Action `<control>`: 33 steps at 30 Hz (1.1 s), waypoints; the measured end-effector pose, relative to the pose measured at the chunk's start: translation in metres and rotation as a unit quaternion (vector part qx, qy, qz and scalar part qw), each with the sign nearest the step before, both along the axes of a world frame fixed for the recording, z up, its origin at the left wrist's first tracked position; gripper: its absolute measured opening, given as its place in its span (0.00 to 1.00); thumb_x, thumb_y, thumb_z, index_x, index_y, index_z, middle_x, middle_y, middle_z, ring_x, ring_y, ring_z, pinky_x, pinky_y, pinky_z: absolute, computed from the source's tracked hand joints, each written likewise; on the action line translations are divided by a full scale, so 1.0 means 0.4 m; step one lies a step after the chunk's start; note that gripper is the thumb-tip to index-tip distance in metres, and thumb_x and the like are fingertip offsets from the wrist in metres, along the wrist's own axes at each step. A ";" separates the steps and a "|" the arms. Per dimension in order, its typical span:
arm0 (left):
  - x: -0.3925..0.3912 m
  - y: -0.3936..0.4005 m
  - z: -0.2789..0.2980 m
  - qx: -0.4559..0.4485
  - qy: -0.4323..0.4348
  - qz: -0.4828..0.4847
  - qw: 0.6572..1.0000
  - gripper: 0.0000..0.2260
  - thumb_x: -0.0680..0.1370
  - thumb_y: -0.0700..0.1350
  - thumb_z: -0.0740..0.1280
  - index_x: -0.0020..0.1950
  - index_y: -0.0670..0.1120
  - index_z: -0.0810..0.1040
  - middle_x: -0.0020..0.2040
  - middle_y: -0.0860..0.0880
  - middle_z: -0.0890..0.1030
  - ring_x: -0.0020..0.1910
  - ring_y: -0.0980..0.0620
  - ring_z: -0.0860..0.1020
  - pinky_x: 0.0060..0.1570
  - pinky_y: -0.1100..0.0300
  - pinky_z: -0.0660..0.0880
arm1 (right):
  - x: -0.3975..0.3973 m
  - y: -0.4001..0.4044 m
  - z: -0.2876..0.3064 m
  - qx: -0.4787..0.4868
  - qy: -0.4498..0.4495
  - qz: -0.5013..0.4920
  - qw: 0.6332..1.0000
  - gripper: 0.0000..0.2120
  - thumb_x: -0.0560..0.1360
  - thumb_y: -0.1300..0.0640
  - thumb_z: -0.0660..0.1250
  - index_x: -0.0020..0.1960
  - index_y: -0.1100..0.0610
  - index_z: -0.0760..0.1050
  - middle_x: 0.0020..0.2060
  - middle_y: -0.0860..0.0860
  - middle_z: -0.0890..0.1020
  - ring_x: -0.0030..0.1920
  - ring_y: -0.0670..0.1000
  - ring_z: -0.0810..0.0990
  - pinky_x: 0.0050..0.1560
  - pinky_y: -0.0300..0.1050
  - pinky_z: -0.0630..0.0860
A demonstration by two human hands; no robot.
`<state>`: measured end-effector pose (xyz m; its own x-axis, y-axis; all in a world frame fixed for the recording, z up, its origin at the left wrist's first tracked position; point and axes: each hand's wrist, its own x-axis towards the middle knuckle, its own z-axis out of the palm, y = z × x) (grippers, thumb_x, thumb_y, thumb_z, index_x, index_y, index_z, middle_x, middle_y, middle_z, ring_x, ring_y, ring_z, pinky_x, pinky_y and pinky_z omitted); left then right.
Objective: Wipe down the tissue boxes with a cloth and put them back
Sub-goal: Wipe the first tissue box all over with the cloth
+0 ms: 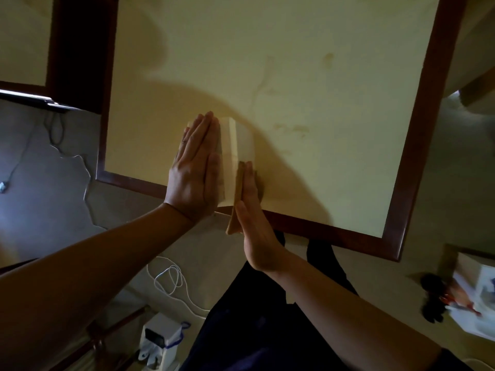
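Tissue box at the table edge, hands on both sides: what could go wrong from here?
1. The tissue box sits right at the near rim of the table; a wiping stroke toward the person could push it off.
2. The right hand presses the cloth with flat fingers, not a grip, and the cloth's lower end hangs past the rim, so it may slip out.
3. The left hand only braces flat, so the box could tilt or slide.

A cream table (294,76) with dark wood edging; a white cable (171,279) coiled on the floor.
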<state>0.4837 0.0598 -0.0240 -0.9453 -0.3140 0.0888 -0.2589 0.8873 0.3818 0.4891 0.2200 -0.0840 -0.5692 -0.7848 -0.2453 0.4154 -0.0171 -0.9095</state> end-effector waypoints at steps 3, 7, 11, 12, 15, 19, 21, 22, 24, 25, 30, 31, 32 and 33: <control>0.000 0.000 0.000 0.008 0.009 0.002 1.000 0.23 0.85 0.43 0.53 0.78 0.33 0.67 0.79 0.37 0.67 0.81 0.40 0.63 0.79 0.40 0.60 | -0.031 -0.012 0.024 -0.002 0.036 0.010 0.999 0.27 0.87 0.46 0.46 0.82 0.43 0.37 0.85 0.45 0.38 0.84 0.46 0.37 0.84 0.64 0.42; 0.000 -0.005 0.003 0.031 0.014 0.008 0.999 0.23 0.85 0.42 0.52 0.78 0.34 0.67 0.79 0.38 0.67 0.81 0.41 0.63 0.79 0.40 0.60 | -0.114 -0.057 0.053 0.019 0.060 -0.006 0.998 0.25 0.88 0.51 0.45 0.81 0.48 0.38 0.85 0.47 0.40 0.83 0.40 0.36 0.85 0.56 0.39; 0.000 -0.002 0.004 0.039 0.013 0.013 0.999 0.22 0.85 0.41 0.53 0.78 0.34 0.67 0.79 0.39 0.67 0.81 0.44 0.62 0.80 0.43 0.58 | -0.160 -0.120 0.054 0.059 0.066 -0.023 0.996 0.33 0.85 0.40 0.47 0.85 0.48 0.40 0.82 0.39 0.33 0.81 0.40 0.30 0.85 0.60 0.47; -0.001 0.000 0.006 0.041 0.012 0.013 0.999 0.22 0.85 0.41 0.53 0.78 0.35 0.66 0.79 0.39 0.67 0.81 0.44 0.62 0.81 0.44 0.58 | -0.161 -0.127 0.060 0.064 0.042 -0.031 0.997 0.35 0.83 0.38 0.50 0.85 0.47 0.42 0.81 0.38 0.32 0.81 0.40 0.29 0.85 0.60 0.49; 0.001 -0.001 0.010 0.046 0.014 0.003 0.999 0.22 0.85 0.42 0.52 0.78 0.35 0.67 0.79 0.38 0.67 0.81 0.42 0.62 0.79 0.39 0.59 | -0.147 -0.124 0.067 0.079 0.067 -0.043 0.994 0.36 0.84 0.42 0.55 0.86 0.53 0.48 0.85 0.48 0.36 0.82 0.46 0.29 0.85 0.52 0.48; -0.002 0.002 0.016 0.058 0.013 0.012 0.998 0.22 0.86 0.43 0.53 0.78 0.35 0.68 0.79 0.38 0.68 0.81 0.42 0.63 0.78 0.38 0.60 | -0.138 -0.111 0.060 0.089 0.130 -0.085 0.984 0.27 0.87 0.55 0.50 0.84 0.62 0.59 0.83 0.59 0.56 0.84 0.52 0.47 0.82 0.41 0.54; 0.000 0.002 0.016 0.059 0.013 0.012 0.998 0.22 0.86 0.44 0.53 0.78 0.36 0.68 0.79 0.38 0.68 0.80 0.42 0.64 0.79 0.38 0.60 | -0.155 -0.108 0.086 0.129 0.080 -0.127 0.980 0.28 0.83 0.52 0.54 0.82 0.55 0.64 0.69 0.52 0.68 0.69 0.50 0.66 0.73 0.43 0.68; 0.002 0.001 0.016 0.058 0.013 0.011 0.998 0.22 0.86 0.44 0.53 0.77 0.36 0.69 0.79 0.39 0.68 0.80 0.43 0.64 0.79 0.38 0.60 | -0.167 -0.106 0.101 0.151 0.092 -0.132 0.975 0.27 0.82 0.51 0.56 0.81 0.52 0.67 0.60 0.48 0.69 0.61 0.49 0.68 0.68 0.44 0.71; 0.005 -0.001 0.018 0.059 0.013 0.011 0.998 0.22 0.86 0.44 0.53 0.77 0.36 0.69 0.79 0.40 0.68 0.81 0.44 0.63 0.79 0.38 0.60 | -0.195 -0.093 0.108 0.188 0.155 -0.115 0.963 0.26 0.80 0.51 0.58 0.77 0.51 0.73 0.49 0.44 0.70 0.54 0.48 0.69 0.63 0.48 0.74; 0.006 0.000 0.020 0.062 0.013 0.014 0.998 0.22 0.86 0.44 0.54 0.77 0.36 0.69 0.79 0.40 0.68 0.81 0.44 0.63 0.79 0.38 0.59 | -0.212 -0.083 0.108 0.202 0.190 -0.106 0.955 0.24 0.80 0.50 0.61 0.74 0.51 0.77 0.47 0.42 0.73 0.53 0.49 0.73 0.62 0.53 0.76; 0.007 0.003 0.031 0.074 0.006 0.020 0.997 0.23 0.86 0.47 0.54 0.79 0.38 0.68 0.80 0.42 0.67 0.81 0.44 0.63 0.79 0.39 0.58 | -0.323 0.003 0.131 0.271 0.279 -0.074 0.918 0.16 0.77 0.48 0.76 0.62 0.50 0.78 0.48 0.45 0.86 0.47 0.46 0.85 0.51 0.48 0.83; 0.007 0.001 0.032 0.077 0.003 0.019 0.997 0.23 0.86 0.47 0.53 0.79 0.39 0.68 0.80 0.42 0.67 0.81 0.45 0.62 0.80 0.39 0.57 | -0.350 0.021 0.137 0.290 0.283 -0.068 0.912 0.16 0.77 0.50 0.77 0.61 0.50 0.77 0.49 0.46 0.87 0.47 0.48 0.86 0.52 0.49 0.83; 0.009 0.000 0.032 0.080 0.001 0.018 0.997 0.23 0.87 0.48 0.53 0.79 0.39 0.68 0.80 0.43 0.66 0.81 0.46 0.61 0.80 0.40 0.56 | -0.376 0.040 0.139 0.303 0.311 -0.071 0.898 0.15 0.77 0.54 0.77 0.61 0.50 0.76 0.49 0.48 0.88 0.48 0.51 0.87 0.55 0.52 0.83; 0.010 -0.002 0.031 0.082 0.000 0.018 0.996 0.24 0.87 0.49 0.52 0.80 0.40 0.67 0.80 0.44 0.66 0.82 0.47 0.61 0.80 0.41 0.56 | -0.398 0.058 0.142 0.312 0.353 -0.079 0.879 0.15 0.77 0.58 0.76 0.61 0.51 0.76 0.48 0.50 0.88 0.48 0.54 0.87 0.56 0.56 0.82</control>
